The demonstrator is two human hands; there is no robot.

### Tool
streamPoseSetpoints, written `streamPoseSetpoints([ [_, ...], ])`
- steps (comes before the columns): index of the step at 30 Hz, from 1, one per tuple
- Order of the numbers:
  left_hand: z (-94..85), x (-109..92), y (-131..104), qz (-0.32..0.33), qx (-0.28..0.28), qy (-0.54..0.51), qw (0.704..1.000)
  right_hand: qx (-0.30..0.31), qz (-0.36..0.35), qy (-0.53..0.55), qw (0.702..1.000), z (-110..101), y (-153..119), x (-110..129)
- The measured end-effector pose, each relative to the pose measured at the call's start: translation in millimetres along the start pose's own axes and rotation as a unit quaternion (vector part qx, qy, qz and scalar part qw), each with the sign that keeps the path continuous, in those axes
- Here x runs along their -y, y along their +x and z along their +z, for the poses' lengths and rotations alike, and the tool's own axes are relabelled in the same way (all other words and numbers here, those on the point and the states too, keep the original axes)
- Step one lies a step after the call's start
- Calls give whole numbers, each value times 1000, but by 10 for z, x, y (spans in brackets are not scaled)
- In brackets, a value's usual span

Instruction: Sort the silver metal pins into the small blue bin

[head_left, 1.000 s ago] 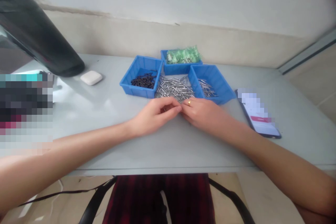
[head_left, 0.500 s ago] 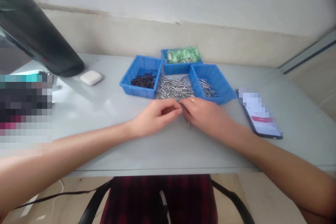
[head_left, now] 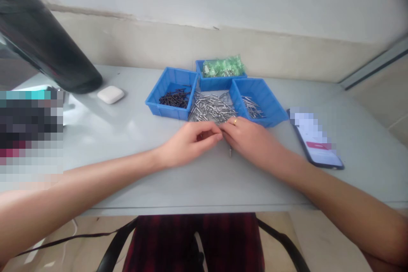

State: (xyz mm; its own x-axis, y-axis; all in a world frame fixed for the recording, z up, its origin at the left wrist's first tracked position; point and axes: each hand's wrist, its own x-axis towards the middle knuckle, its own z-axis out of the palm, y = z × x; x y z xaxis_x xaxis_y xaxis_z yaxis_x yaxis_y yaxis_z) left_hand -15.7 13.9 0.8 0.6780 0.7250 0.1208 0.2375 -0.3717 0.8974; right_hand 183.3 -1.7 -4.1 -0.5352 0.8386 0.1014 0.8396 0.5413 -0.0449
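My left hand (head_left: 194, 142) and my right hand (head_left: 250, 138) meet at their fingertips, just in front of a pile of silver metal pins (head_left: 212, 107). Thumb and fingers of the left are pinched together; what they hold is too small to make out. The right hand's fingers are bent together, with a ring on one, and a small silver pin (head_left: 230, 151) sticks out below them. Around the pile stand a blue bin (head_left: 170, 112) of dark screws, a blue bin (head_left: 272, 108) with silver pins, and a blue bin (head_left: 219, 83) of green-tinted plastic packets.
On the grey table (head_left: 127, 187) a phone (head_left: 315, 138) lies at the right. A white case (head_left: 110, 94) and a large dark bottle (head_left: 47, 38) are at the left, near a blurred-out area. A wall rises behind the bins.
The fingertips of both hands have shifted very slightly. The bins and the pile look unchanged.
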Motion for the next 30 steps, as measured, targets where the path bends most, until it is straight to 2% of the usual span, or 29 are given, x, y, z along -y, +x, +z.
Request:
streamPoseSetpoints([
  [6,-6,-11,-1,-5,4,13,1000,0,-2,-2,1000,-37,0,18],
  [10,-12,-15,0,-1,8,11,1000,-25,-7,15,1000,-42,10,42],
  [17,1,11,-3,-5,18,-3,1000,-206,-51,22,977,-37,30,38],
  [21,-6,-2,1,-12,-6,-10,1000,-287,-66,11,956,-100,20,61],
  [24,-23,-24,0,-18,-32,-27,999,-297,-86,13,951,-122,4,67],
  [30,-28,-32,4,-36,-48,-68,996,-271,-137,7,953,-116,6,48],
])
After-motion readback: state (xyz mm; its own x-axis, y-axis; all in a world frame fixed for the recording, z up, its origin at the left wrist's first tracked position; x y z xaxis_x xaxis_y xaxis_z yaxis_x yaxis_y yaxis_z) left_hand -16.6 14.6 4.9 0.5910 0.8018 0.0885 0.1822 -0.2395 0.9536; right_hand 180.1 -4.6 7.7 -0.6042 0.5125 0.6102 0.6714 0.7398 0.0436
